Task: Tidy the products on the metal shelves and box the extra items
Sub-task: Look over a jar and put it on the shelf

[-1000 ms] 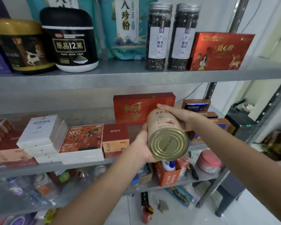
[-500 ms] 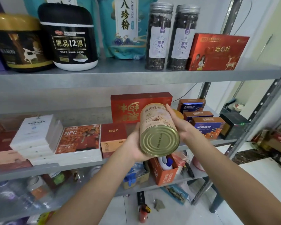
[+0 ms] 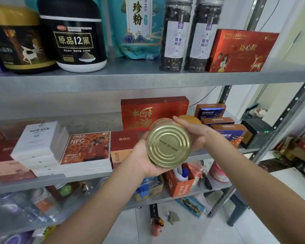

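Tin (image 3: 168, 144) is lying on its side between both hands, in front of the middle shelf (image 3: 218, 154), and I am reading its long axis as running away from me toward the red box (image 3: 154, 111) behind, with the ribbed gold base and its date stamp facing the camera. My left hand (image 3: 143, 155) is cupping it from below and the left side, fingers curled around the wall. My right hand (image 3: 195, 133) is pressing the upper right flank, fingers laid flat along it. Both are gripping. I am judging the left as carrying the weight, so any upending would be pivoting around that palm before setting it beside the small red carton (image 3: 124, 145).
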Available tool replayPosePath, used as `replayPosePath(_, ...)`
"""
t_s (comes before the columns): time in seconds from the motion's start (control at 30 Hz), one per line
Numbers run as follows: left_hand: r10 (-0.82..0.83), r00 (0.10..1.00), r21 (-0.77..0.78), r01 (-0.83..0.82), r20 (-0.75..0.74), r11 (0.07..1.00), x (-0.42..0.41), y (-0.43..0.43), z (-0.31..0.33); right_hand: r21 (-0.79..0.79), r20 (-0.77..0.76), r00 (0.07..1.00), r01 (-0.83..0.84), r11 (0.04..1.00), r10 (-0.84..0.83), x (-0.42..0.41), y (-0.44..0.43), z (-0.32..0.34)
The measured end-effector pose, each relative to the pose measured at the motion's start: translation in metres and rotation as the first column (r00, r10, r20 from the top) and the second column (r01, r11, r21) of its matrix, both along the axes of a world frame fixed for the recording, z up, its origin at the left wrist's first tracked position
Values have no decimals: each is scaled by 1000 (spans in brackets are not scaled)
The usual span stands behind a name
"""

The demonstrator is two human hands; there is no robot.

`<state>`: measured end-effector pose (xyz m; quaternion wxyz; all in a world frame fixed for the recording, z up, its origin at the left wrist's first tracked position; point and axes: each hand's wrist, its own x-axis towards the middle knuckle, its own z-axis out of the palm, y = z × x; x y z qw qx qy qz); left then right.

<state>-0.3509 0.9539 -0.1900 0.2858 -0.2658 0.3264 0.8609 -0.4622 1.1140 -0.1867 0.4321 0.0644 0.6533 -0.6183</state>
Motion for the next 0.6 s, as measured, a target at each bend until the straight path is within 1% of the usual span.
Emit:
replayPosePath(0.07,-9,1000,-12,9,-23,1000,1,3,-2,-59,25,999,41,997,-39,6,-3,-10)
replayPosePath(0.17,-9,997,-47,5,-83,999,1,2,-7,-108,-8,986,162,981,-164,7,-7,-11)
replayPosePath(0.2,-17,992,-97,5,-126,995,1,-1,-8,-121,-63,981,173,978,-181,6,-7,-6)
replayPosePath(0.23,-27,982,-184,-8,-185,983,0,-4,-11,-100,-163,968,175,979,-190,3,-7,-2)
replayPosePath(0.3,-99,947,-363,-20,-305,931,0,-9,-14,40,-417,892,210,977,-175,3,-10,10)
replayPosePath(0.33,-146,929,-419,-11,-340,908,0,-10,-15,116,-517,843,240,964,-148,5,-13,15)
replayPosePath(0.37,-173,918,-442,-2,-357,897,1,-10,-16,173,-573,810,270,947,-126,7,-16,18)
replayPosePath(0.4,-176,916,-433,3,-361,902,2,-9,-17,213,-590,800,286,934,-110,7,-18,19)
replayPosePath(0.47,-138,935,-359,12,-327,933,4,-9,-20,284,-551,833,239,928,-46,7,-20,20)
replayPosePath(0.5,-102,954,-269,23,-281,963,4,-9,-22,300,-503,865,178,937,-4,7,-19,21)
replayPosePath(0.53,-73,971,-140,42,-229,989,5,-10,-24,290,-444,896,120,950,22,5,-15,22)
replayPosePath(0.6,-50,984,96,67,-170,993,5,-12,-24,184,-328,945,58,981,6,0,-5,22)
